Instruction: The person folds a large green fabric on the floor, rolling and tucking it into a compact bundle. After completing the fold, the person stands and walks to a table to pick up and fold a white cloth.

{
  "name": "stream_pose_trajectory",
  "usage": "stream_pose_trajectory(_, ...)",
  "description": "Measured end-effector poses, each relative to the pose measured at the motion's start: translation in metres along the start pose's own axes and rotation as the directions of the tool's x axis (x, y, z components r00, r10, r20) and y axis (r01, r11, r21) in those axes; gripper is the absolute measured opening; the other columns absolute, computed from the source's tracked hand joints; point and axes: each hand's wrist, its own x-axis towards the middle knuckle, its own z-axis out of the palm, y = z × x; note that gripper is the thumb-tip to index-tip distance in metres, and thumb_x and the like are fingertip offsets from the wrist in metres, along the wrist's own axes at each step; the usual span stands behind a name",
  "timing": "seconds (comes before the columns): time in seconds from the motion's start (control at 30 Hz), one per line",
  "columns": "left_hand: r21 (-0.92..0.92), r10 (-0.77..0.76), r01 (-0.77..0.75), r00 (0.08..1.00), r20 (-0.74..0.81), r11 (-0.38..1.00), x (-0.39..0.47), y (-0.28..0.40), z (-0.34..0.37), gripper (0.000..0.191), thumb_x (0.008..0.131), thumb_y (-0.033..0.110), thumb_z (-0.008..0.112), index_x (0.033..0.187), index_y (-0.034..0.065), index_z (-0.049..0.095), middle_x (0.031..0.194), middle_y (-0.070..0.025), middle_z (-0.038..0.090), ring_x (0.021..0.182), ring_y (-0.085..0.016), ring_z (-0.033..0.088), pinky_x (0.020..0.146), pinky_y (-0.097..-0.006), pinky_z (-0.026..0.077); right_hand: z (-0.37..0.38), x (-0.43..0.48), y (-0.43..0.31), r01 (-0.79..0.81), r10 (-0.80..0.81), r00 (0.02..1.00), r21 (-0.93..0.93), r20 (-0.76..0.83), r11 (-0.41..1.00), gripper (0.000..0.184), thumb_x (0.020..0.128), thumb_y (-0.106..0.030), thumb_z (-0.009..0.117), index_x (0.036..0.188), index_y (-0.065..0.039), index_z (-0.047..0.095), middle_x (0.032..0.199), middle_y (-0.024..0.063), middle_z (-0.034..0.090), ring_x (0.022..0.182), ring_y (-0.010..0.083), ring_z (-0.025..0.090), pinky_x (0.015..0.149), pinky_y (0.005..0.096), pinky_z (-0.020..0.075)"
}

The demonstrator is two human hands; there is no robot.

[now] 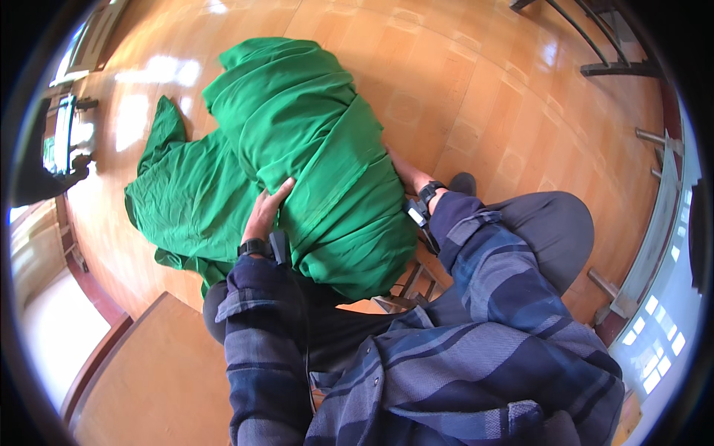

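Note:
A large bundle of green cloth [312, 150] lies before me on the floor and against my legs, wound into thick folds. A looser flap of the same cloth [189, 195] spreads to its left. My left hand [269, 207] grips the bundle's left side, its thumb on a fold and the other fingers mostly hidden. On the opposite side, my right hand [395, 161] reaches around the bundle's edge, with its fingers out of sight behind the cloth. What lies inside the folds is hidden. Each wrist carries a black strap with a small device.
Around the bundle is a shiny tiled floor [424, 106]. A brown wooden tabletop [162, 373] stands close at lower left. Dark metal legs [619, 68] show at upper right, and a bench [641, 234] runs along the right wall. At far left, a person's hand [78, 170] is near a bright screen.

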Motion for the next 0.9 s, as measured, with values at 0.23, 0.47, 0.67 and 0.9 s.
stream_pose_trajectory(0.23,0.531,0.084,-0.090,0.996,0.036,0.843,0.026,-0.006,-0.007,0.063,0.094,0.044,0.069,0.143,0.0064,0.057,0.128,-0.0109,0.067,0.113,-0.023,0.062,0.102,-0.0360,0.045,0.011,-0.066,-0.038,-0.152,0.104,0.957,-0.164,-0.271,0.975,0.075,0.103,-0.064,0.040,0.151,-0.007,0.047,0.149,0.0104,0.055,0.130,0.0254,0.056,0.109,0.0394,0.0440)
stream_pose_trajectory(0.47,-0.269,0.255,-0.165,0.902,0.347,0.949,0.057,-0.014,0.015,0.085,0.089,0.057,0.072,0.149,0.0014,0.049,0.147,-0.0132,0.056,0.131,-0.025,0.054,0.113,-0.0374,0.039,0.038,-0.111,-0.086,0.063,-0.141,0.933,-0.238,-0.330,0.969,0.078,0.101,-0.065,0.044,0.155,-0.008,0.041,0.154,0.0132,0.049,0.133,0.0259,0.054,0.110,0.0412,0.0466)
stream_pose_trajectory(0.67,-0.167,0.175,-0.119,0.909,0.378,0.979,0.047,-0.018,-0.011,0.101,0.075,0.067,0.079,0.148,0.0032,0.051,0.149,-0.0167,0.054,0.136,-0.029,0.052,0.113,-0.0388,0.039,0.085,-0.154,-0.101,0.034,-0.249,0.897,-0.507,-0.364,0.862,0.082,0.101,-0.068,0.043,0.153,-0.005,0.044,0.153,0.0122,0.050,0.138,0.0234,0.048,0.116,0.0381,0.0355)
stream_pose_trajectory(0.9,0.476,0.030,0.176,0.918,-0.395,0.861,0.011,-0.026,-0.096,0.062,0.079,0.050,0.076,0.124,0.0078,0.070,0.136,-0.0229,0.062,0.129,-0.043,0.055,0.106,-0.0534,0.042,0.198,-0.143,-0.092,-0.145,-0.177,0.955,-0.898,-0.236,0.417,0.082,0.091,-0.072,0.058,0.112,0.007,0.065,0.095,0.0144,0.068,0.075,0.0205,0.066,0.059,0.0314,0.0510)
